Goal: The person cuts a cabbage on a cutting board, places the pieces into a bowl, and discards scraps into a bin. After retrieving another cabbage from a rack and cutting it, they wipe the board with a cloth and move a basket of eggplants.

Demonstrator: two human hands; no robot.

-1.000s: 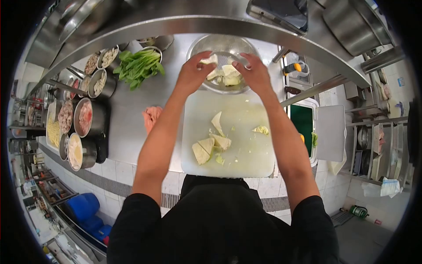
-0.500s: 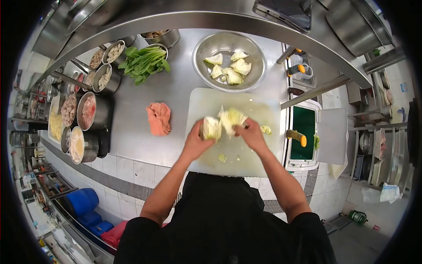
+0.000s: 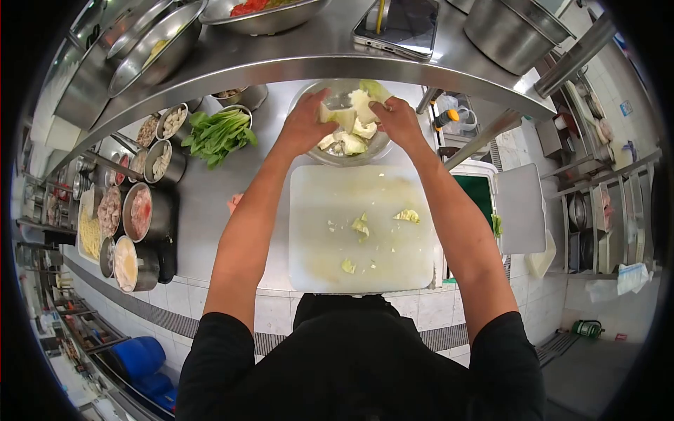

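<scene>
Cabbage chunks [image 3: 352, 145] lie in a metal bowl [image 3: 344, 161] just beyond the cutting board [image 3: 323, 242], likely for short transfers; the left grip [image 3: 307, 125] holds 1 wedge [image 3: 340, 118], the right grip [image 3: 401, 125] 1 pale piece [image 3: 362, 105], both low, perhaps limiting spills.

On the metal table [image 3: 203, 210], a cutting board [image 3: 330, 259] and a wide bowl [image 3: 351, 161] are set. A phone [image 3: 411, 31] and a pot [image 3: 502, 42] are held by the metal shelf [image 3: 309, 52].

The left hand [image 3: 306, 125] and right hand [image 3: 398, 123] cover parts of the bowl's rim [image 3: 349, 162]. The left forearm [image 3: 249, 224] hides most of a pink lump [image 3: 234, 202]; the right forearm [image 3: 455, 214] covers the cutting board's [image 3: 316, 245] far right corner.
</scene>
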